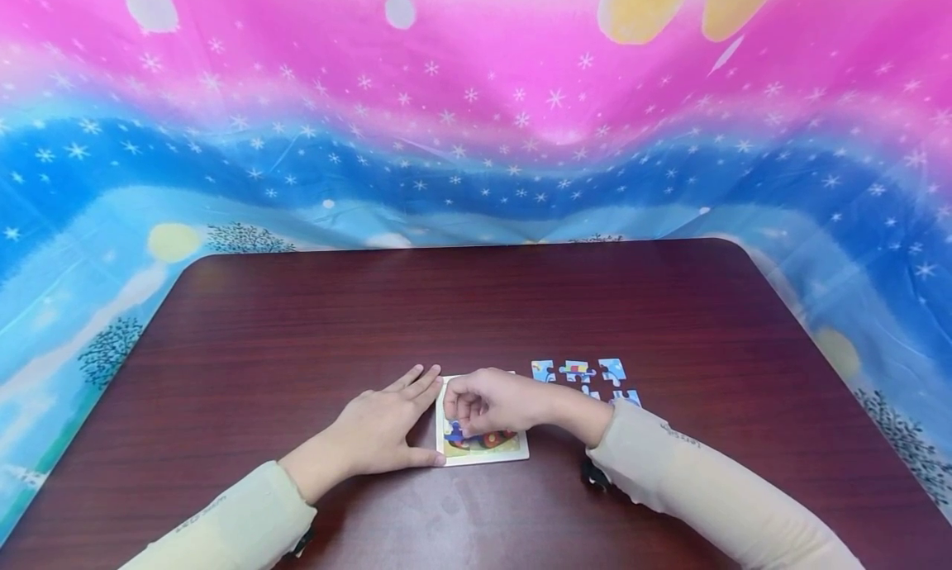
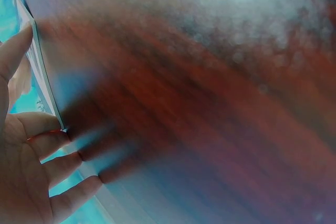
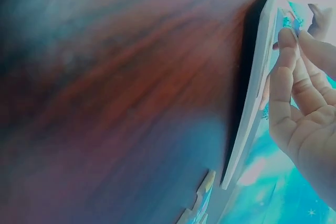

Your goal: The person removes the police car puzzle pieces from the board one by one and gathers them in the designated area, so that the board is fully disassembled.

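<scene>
A small jigsaw puzzle board with a pale frame lies on the table, a colourful picture partly filling its lower part. My left hand is spread beside it, thumb and fingers touching its left edge. In the left wrist view, the straight fingers of that hand meet the board's edge. Over the board, my right hand pinches a blue puzzle piece between thumb and fingertips. The right wrist view shows the fingers closed on it just above the board; the piece is mostly hidden.
Several loose puzzle pieces lie right of the board, some partly behind the right forearm. The dark wooden table stands against a pink and blue patterned cloth. A dark band shows under the right sleeve.
</scene>
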The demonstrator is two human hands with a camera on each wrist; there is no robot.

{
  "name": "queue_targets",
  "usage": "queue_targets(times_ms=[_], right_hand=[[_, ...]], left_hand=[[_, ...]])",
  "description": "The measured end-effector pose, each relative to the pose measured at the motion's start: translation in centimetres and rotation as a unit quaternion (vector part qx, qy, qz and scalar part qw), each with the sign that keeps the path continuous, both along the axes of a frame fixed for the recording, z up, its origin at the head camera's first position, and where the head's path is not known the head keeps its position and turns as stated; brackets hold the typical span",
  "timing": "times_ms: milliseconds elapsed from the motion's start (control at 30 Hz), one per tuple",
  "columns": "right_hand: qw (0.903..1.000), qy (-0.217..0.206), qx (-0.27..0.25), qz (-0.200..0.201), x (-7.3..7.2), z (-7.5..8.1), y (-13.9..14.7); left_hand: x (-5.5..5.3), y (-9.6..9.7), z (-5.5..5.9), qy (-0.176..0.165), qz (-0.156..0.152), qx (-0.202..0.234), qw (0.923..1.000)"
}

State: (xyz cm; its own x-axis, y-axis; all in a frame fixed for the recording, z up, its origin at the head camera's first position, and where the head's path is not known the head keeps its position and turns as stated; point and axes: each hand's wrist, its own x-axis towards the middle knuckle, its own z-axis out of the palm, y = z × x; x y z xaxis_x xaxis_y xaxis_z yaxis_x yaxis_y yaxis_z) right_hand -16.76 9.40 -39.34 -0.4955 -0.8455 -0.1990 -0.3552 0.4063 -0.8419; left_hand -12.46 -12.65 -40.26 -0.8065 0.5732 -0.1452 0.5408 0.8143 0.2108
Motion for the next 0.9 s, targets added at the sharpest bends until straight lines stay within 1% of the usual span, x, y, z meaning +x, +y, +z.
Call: queue_targets(times_ms=[133,333,533,833,900], right_hand=[[0.9999,0.016,-0.001,-0.004,-0.1,0.1,0.0],[0.9998,0.019,-0.004,-0.007,0.0,0.3,0.5],[0.9993,0.032,-0.013,-0.012,0.0,0.5,1.4],[0.9992,0.015,-0.013,-0.035,0.2,0.7,3.1],[0.999,0.019,-0.015,-0.037,0.2,0.7,3.5]], left_hand=[[0.0,0.0,0.0,-0.001,0.001,-0.001,1.0],[-0.1,0.0,-0.1,-0.003,0.001,-0.007,1.0],[-0.1,0.1,-0.1,-0.007,0.004,-0.013,0.9999],[0.0,0.1,-0.1,-0.007,0.003,-0.01,0.9999],[0.0,0.1,-0.1,-0.007,0.003,-0.011,0.9999]])
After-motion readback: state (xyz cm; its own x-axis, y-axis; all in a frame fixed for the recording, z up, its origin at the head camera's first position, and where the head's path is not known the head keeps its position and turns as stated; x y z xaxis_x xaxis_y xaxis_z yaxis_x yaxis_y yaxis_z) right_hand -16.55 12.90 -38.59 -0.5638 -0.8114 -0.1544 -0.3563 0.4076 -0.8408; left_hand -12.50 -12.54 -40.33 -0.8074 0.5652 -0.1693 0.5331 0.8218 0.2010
